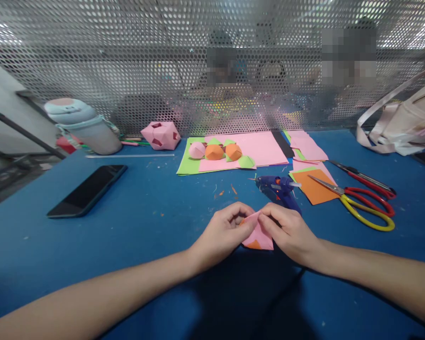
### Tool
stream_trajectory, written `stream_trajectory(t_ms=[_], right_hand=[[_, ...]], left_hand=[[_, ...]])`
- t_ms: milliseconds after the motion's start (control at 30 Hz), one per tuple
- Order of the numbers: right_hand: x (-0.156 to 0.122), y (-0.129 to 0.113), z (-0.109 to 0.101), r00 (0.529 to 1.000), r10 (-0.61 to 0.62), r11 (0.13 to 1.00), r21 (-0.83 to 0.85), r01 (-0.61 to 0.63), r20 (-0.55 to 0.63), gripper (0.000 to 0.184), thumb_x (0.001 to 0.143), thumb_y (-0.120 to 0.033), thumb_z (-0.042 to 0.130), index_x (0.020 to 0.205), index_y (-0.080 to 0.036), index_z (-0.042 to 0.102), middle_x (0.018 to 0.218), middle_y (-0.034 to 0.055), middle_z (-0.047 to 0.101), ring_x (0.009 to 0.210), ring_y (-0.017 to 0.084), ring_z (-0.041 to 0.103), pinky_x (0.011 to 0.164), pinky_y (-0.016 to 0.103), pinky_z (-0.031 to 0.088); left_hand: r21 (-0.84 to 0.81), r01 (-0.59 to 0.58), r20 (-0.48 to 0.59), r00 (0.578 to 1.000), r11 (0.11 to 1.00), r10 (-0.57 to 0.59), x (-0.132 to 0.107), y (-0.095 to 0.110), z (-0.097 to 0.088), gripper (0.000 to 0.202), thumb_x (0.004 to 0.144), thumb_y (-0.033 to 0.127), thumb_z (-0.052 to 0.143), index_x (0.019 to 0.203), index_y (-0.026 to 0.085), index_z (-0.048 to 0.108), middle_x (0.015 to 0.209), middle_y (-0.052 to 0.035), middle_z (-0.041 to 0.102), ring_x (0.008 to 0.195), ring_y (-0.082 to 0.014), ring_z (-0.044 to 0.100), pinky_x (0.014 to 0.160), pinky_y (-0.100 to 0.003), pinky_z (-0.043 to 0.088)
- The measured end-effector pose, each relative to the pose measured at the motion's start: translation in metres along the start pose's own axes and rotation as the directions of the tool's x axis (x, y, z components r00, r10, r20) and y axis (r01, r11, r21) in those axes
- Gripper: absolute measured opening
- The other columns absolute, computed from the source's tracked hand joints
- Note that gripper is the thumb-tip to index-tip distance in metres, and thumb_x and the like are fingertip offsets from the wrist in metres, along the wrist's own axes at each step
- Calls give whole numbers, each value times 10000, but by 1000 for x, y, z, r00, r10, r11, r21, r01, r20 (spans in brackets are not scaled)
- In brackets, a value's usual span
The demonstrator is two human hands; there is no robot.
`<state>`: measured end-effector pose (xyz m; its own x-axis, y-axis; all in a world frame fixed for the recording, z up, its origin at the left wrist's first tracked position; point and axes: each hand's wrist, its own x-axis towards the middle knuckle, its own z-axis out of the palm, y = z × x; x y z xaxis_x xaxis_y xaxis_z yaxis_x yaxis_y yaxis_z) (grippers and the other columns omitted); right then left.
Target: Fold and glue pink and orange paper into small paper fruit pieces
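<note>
Between my two hands is a piece of folded paper (264, 238), pink with orange showing at its lower edge. My left hand (230, 226) pinches its upper left side, thumb laid across the front. At the top right, the fingers of my right hand (288, 231) are closed on the same paper. Just beyond my right hand lies a blue glue gun (274, 184) with a clear stick at its back end. Farther off, several folded paper pieces in pink, orange and green, such as the orange one (214, 152), rest on coloured sheets (264, 146).
Red-and-yellow scissors (364, 203) and a craft knife (364, 178) lie right, beside orange paper (315, 186). A phone (88, 191), a cup (88, 127) and a pink paper ball (162, 135) are left. A perforated metal screen (127, 66) borders the back; a bag (407, 118) stands far right.
</note>
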<state>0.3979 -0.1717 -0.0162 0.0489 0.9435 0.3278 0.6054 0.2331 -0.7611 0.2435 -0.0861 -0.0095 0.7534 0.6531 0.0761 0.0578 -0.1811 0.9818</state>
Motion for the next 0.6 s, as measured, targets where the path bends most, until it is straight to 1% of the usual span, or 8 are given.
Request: stream_trajectory(t_ms=[67, 167, 233, 267, 333, 433, 533, 600], right_hand=[[0, -1, -1, 1000, -23, 1000, 15, 23, 13, 185, 927, -205, 431, 793, -181, 556, 757, 2, 565, 700, 113, 527, 658, 242, 415], [-1, -3, -2, 1000, -5, 998, 68, 5, -10, 164, 943, -231, 412, 974, -198, 569, 852, 20, 605, 811, 129, 573, 737, 257, 447], [-2, -2, -2, 999, 35, 992, 124, -31, -27, 197, 957, -238, 380, 1077, -203, 532, 795, 6, 613, 776, 124, 595, 735, 260, 463], [-2, -1, -2, 998, 54, 988, 148, -49, -29, 205, 963, -241, 366, 1086, -200, 525, 740, -7, 605, 726, 117, 598, 713, 257, 469], [-3, 0, -2, 997, 70, 983, 174, -63, -32, 206, 967, -241, 359, 1046, -192, 543, 662, -27, 586, 641, 104, 589, 673, 247, 474], [-3, 1, -1, 997, 51, 988, 148, -43, -50, 188, 948, -232, 412, 941, -187, 595, 652, -27, 591, 625, 96, 589, 661, 239, 472], [-2, -2, -2, 998, 39, 992, 123, -33, -48, 180, 919, -236, 475, 831, -184, 624, 641, -23, 585, 610, 98, 582, 637, 239, 464], [-2, -3, -3, 997, 65, 987, 148, -59, -32, 225, 911, -273, 493, 740, -178, 604, 637, -15, 583, 606, 103, 581, 618, 239, 462]], left_hand=[[17, 2, 4, 1000, 1000, -2, 0, 0, -1, 167, 831, 304, 577, 779, 150, 612, 805, -38, 623, 757, -145, 554, 701, -252, 436], [-3, 24, -94, 995, 1000, -24, 0, -1, -4, 197, 832, 335, 574, 772, 151, 610, 793, -32, 623, 747, -147, 557, 694, -254, 439], [-74, 55, -172, 983, 996, -67, 1, -3, -6, 205, 831, 355, 573, 799, 154, 593, 782, -21, 615, 716, -138, 557, 667, -249, 440], [-116, 58, -198, 977, 991, -81, 2, -5, -7, 207, 832, 361, 573, 812, 155, 580, 784, -18, 613, 704, -133, 555, 655, -246, 438], [-194, 44, -227, 970, 980, -88, 4, -9, -8, 200, 836, 357, 574, 829, 158, 549, 786, -10, 607, 681, -118, 546, 632, -234, 428], [-269, 12, -244, 966, 963, -80, 7, -13, -9, 179, 840, 330, 581, 844, 165, 511, 759, 14, 581, 638, -89, 514, 602, -212, 403], [-271, 12, -249, 965, 962, -82, 9, -13, -9, 162, 846, 309, 574, 864, 173, 489, 752, 25, 563, 641, -86, 516, 613, -217, 408], [-223, 28, -278, 956, 974, -91, 9, -12, -9, 156, 840, 298, 575, 851, 173, 482, 747, 25, 561, 647, -93, 527, 619, -225, 418]])
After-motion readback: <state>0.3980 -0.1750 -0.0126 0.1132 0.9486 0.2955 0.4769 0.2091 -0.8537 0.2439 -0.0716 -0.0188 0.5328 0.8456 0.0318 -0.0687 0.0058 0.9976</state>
